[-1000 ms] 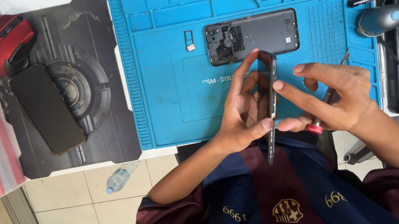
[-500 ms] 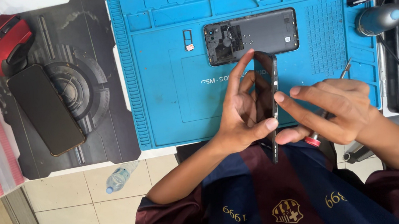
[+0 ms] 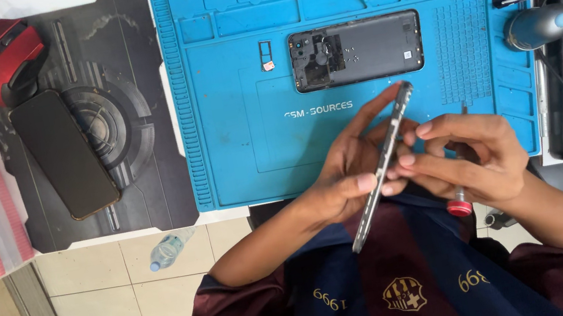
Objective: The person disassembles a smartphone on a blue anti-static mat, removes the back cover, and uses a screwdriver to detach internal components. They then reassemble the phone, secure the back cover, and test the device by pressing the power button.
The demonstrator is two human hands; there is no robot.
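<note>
Mid-disassembly step, by the look of it: left hand [image 3: 343,182] and right hand [image 3: 474,155] each grip the phone body [image 3: 383,163] edge-on, clamped above the blue repair mat [image 3: 241,149], back cover [image 3: 357,50] lying apart; next move likely needs careful edge prying.

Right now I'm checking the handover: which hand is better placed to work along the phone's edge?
Right. The left hand grips the phone edge-on as a support, while the right hand has fingers on its edge, free to move.
</note>
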